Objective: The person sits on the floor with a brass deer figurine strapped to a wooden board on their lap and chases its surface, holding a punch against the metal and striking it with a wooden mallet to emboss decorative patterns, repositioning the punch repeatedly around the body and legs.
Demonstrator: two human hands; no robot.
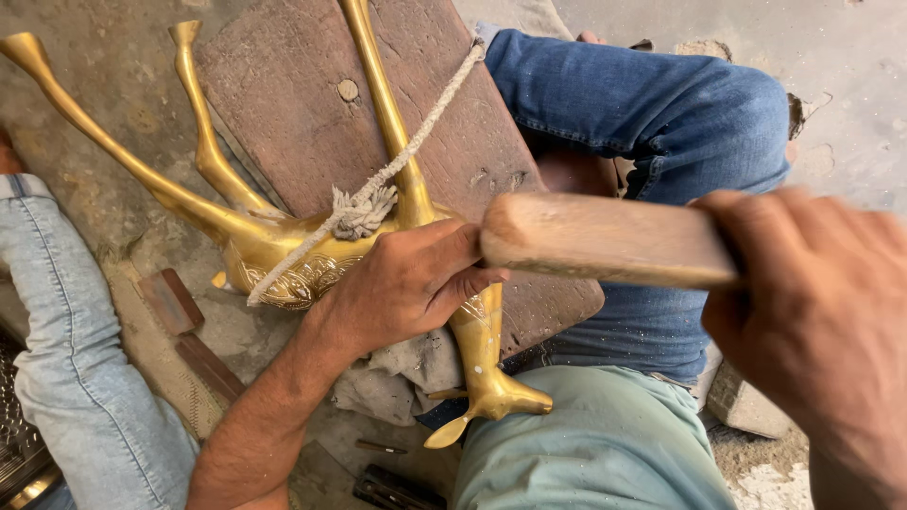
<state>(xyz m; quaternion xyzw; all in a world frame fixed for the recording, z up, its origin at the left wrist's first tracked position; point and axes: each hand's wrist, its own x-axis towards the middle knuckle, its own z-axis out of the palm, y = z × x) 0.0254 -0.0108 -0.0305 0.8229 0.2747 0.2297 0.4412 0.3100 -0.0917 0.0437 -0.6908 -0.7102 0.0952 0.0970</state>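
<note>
In the middle of the frame the left hand (pixel 406 283) presses down on a brass deer figure (pixel 283 255), fingers (pixel 463 283) curled together over its engraved body. The figure lies on a wooden board (pixel 283 85), lashed by a rope (pixel 397 165), legs reaching toward the upper left. At right, the right hand (pixel 812 312) wraps tightly around a wooden mallet (pixel 605 241), whose end sits just beside the left fingers.
</note>
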